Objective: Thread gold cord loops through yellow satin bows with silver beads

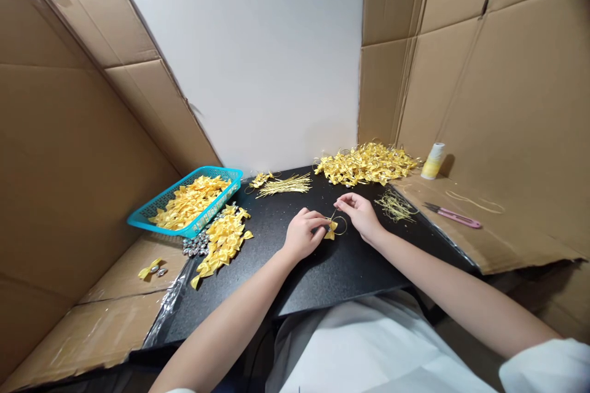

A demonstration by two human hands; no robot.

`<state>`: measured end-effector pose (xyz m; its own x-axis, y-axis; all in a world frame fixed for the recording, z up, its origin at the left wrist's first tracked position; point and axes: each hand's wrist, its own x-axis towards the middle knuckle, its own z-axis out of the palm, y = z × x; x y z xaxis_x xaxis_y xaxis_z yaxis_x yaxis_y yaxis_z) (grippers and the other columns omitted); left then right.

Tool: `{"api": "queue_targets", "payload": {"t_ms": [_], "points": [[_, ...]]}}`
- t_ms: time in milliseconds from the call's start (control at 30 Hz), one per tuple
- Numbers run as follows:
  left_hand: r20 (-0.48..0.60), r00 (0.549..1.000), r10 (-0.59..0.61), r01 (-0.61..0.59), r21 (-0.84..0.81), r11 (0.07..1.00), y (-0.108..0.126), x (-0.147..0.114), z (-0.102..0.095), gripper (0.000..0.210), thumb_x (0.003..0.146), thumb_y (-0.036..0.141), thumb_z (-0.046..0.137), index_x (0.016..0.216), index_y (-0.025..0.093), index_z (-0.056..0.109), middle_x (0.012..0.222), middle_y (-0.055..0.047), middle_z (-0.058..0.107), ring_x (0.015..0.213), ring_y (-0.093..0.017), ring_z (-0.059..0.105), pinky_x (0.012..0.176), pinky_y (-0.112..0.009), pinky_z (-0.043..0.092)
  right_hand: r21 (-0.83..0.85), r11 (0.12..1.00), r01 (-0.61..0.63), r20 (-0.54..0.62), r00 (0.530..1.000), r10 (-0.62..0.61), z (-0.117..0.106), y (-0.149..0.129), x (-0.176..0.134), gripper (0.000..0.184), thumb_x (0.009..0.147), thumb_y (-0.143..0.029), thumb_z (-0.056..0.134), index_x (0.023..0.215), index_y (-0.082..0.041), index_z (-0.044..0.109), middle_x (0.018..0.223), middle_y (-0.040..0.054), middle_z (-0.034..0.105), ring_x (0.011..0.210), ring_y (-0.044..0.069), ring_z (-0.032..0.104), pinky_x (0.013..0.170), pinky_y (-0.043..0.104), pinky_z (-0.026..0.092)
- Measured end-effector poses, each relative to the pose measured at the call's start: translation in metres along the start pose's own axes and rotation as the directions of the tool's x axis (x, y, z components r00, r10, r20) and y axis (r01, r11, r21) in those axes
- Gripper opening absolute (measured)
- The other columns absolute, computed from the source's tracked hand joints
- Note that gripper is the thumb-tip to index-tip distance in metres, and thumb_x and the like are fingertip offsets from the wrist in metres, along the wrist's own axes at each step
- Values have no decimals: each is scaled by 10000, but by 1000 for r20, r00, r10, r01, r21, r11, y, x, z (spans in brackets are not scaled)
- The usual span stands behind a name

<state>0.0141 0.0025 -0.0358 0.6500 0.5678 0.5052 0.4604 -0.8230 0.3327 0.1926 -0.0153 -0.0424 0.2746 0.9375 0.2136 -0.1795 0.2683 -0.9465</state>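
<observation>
Over the middle of the black table, my left hand pinches a small yellow ribbon bow between thumb and fingers. A thin gold cord makes a loop at the bow. Just to the right, my right hand is closed in a pinch on the cord's end above the bow. The knot area is partly hidden by my left fingertips. Behind my hands lies a bundle of straight gold cords. Short cord scraps lie in a tangle right of my right hand.
A turquoise basket of yellow bows stands at left, with loose bows and silver bells or beads before it. Corded bows are heaped at the back. Pink thread snips and a thread spool sit right. Cardboard walls flank both sides.
</observation>
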Motion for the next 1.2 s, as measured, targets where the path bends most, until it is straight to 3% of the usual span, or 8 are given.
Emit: {"api": "queue_targets", "payload": {"t_ms": [300, 567, 867, 1033, 1200], "points": [[13, 1000, -17, 17, -19, 1000, 2, 1, 2, 231, 870, 238, 502, 831, 197, 726, 769, -41, 702, 689, -167, 516, 724, -309, 392, 41, 995, -94, 103, 991, 90, 3, -3, -5, 503, 531, -396, 843, 900, -191, 569, 730, 5, 690, 643, 159, 671, 687, 338, 534], [8, 998, -69, 70, -82, 994, -1, 2, 5, 351, 915, 395, 488, 688, 182, 653, 633, -21, 613, 632, -148, 485, 678, -283, 362, 51, 988, -145, 246, 961, 128, 4, -9, -8, 473, 486, -283, 869, 851, -185, 583, 706, -11, 692, 680, 151, 667, 738, 352, 540], [129, 989, 66, -51, -111, 992, 0, 2, 5, 505, 987, 364, 244, 685, 183, 606, 720, -45, 632, 656, -165, 446, 712, -311, 351, 44, 989, -140, 342, 933, 116, 3, -8, -10, 370, 500, -293, 868, 772, -187, 641, 741, 0, 702, 703, 145, 656, 759, 338, 537], [128, 990, 58, -42, -123, 992, -4, 2, 9, 529, 982, 385, 229, 627, 184, 567, 647, -45, 603, 651, -173, 451, 707, -326, 353, -84, 995, -45, 410, 909, 76, 4, -1, -11, 315, 560, -377, 831, 771, -181, 704, 821, 30, 698, 754, 174, 649, 742, 353, 525], [129, 990, 58, -44, -111, 993, -2, 3, 8, 495, 977, 352, 255, 633, 182, 567, 682, -47, 622, 636, -167, 445, 696, -323, 346, -177, 979, 102, 375, 927, -29, 6, 2, -10, 231, 593, -385, 804, 668, -183, 719, 868, 46, 669, 757, 167, 609, 664, 303, 476]]}}
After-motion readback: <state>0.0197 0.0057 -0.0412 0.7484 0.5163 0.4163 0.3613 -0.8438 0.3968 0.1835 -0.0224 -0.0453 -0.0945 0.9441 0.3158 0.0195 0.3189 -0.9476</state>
